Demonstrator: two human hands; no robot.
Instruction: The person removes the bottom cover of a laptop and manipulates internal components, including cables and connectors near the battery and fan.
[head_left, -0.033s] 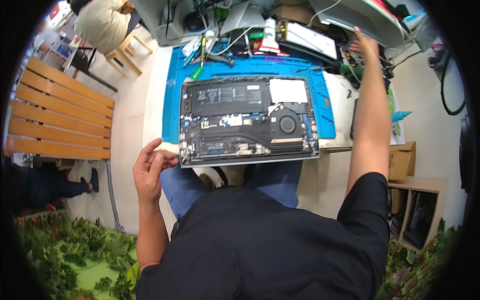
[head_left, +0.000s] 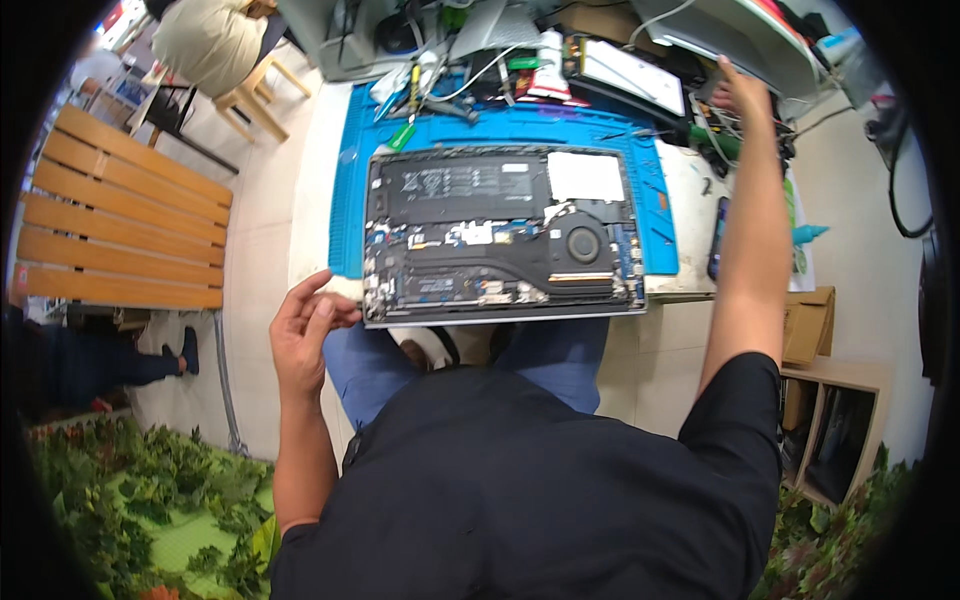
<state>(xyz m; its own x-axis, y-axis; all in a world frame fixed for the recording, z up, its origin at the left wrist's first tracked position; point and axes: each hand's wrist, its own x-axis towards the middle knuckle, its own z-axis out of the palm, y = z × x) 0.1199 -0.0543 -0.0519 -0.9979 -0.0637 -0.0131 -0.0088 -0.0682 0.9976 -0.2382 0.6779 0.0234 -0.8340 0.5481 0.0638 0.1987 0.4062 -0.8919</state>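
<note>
Laptop [head_left: 505, 270], bottom cover off, at the middle of the table's near edge; its near side juts past that edge, over the person's legs. Most of it lies on the blue mat [head_left: 347, 200], which leaves a bare strip of white table [head_left: 312, 215] along the left edge. Inside the laptop: dark battery [head_left: 455, 185] along the far side, white rectangular piece [head_left: 585, 177] in the far right corner, round fan [head_left: 583, 243] below that.

Left hand [head_left: 303, 325] at the laptop's near left corner. Fingers loosely bent, thumb apart from them, nothing gripped. Fingertips at the laptop's side; touching or just beside, hard to say.

Right arm stretched to the table's far right corner. Right hand [head_left: 745, 97] among dark clutter and cables there, one digit pointing away, the others bent. Small and partly turned from view, so I cannot tell how far it is closed or whether it has hold of anything.

Far edge of table crowded: green-handled tool [head_left: 402, 137] and yellow screwdriver [head_left: 414, 88] toward the far left corner, white-topped slab [head_left: 632, 78] toward the far right. Dark phone [head_left: 717, 238] near the right edge, just beside the right forearm. Left of the table, well apart: slatted wooden bench [head_left: 130, 215].
</note>
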